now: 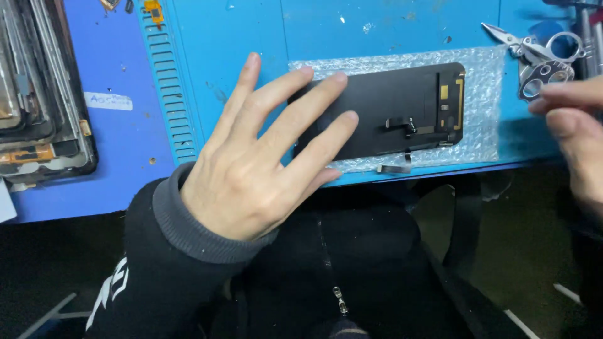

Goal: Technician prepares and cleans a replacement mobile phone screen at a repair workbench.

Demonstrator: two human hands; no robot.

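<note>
Blue work mat [239, 37] along the bench's near edge. Left hand [251, 157] spread wide, fingers over the left end of a black phone screen panel [402, 100] on bubble wrap [483, 94]. Right hand [575, 125] at the right edge, pinching a metal camera bezel [543, 78].

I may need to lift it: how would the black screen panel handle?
The screen panel looks thin and flat, so probably light but fragile. Its ribbon cables hang loose, likely floppy and easy to snag. The bubble wrap underneath may slide if pushed.
</note>
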